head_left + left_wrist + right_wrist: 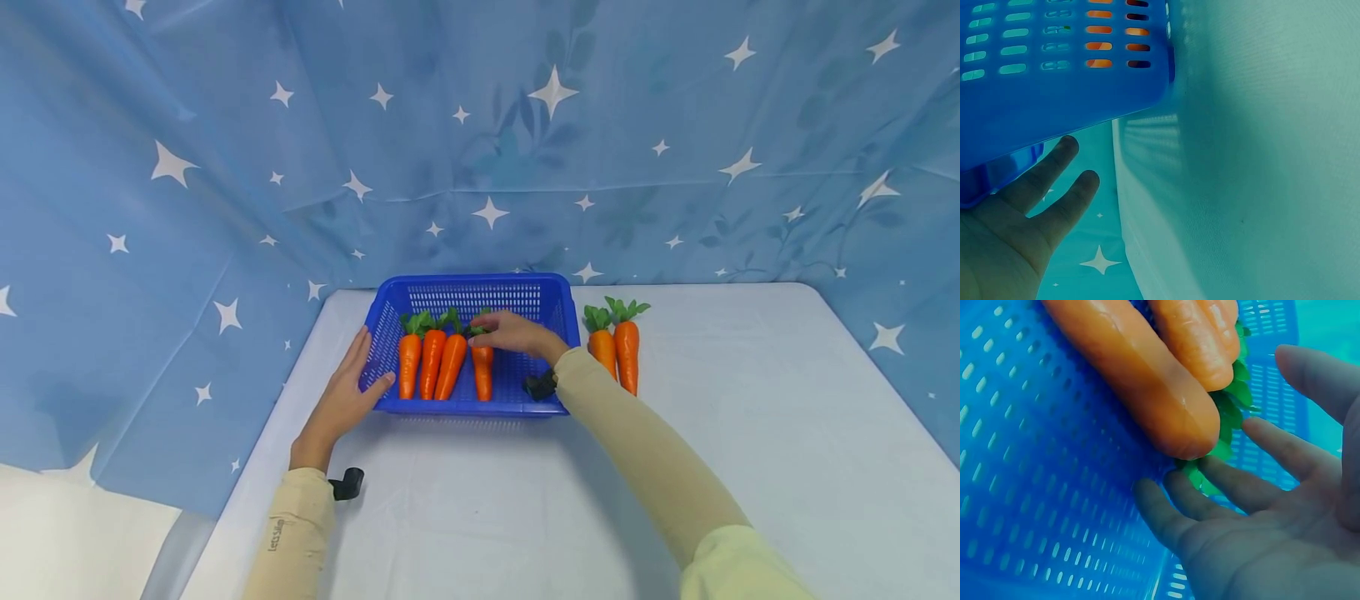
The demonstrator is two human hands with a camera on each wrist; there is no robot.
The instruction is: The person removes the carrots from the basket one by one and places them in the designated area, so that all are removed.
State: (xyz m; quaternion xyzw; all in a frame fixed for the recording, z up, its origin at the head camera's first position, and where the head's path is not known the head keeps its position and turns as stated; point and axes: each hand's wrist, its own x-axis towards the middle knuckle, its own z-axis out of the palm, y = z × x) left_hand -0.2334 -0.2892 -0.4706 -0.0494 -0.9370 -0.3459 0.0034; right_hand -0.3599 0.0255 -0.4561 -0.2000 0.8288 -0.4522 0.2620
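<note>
A blue perforated plastic basket (472,407) holds several orange carrots with green leafy tops, lying side by side with leaves toward the back. My right hand (521,335) is inside it, over the leafy end of the rightmost carrot (483,375). The right wrist view shows that hand's fingers spread and loosely extended beside the nearest carrot (1147,387), gripping nothing. At the basket's left side is my left hand (345,402), fingers straight and thumb apart along the wall. From the left wrist, two outstretched fingers show under the basket's edge (1072,112); contact there is hard to tell.
Right of the basket, two more carrots (627,354) lie on the white table (750,433), partly behind my right sleeve. A blue star-patterned curtain (480,150) hangs behind the table and along its left side. A dark wrist camera (348,484) sits at my left wrist.
</note>
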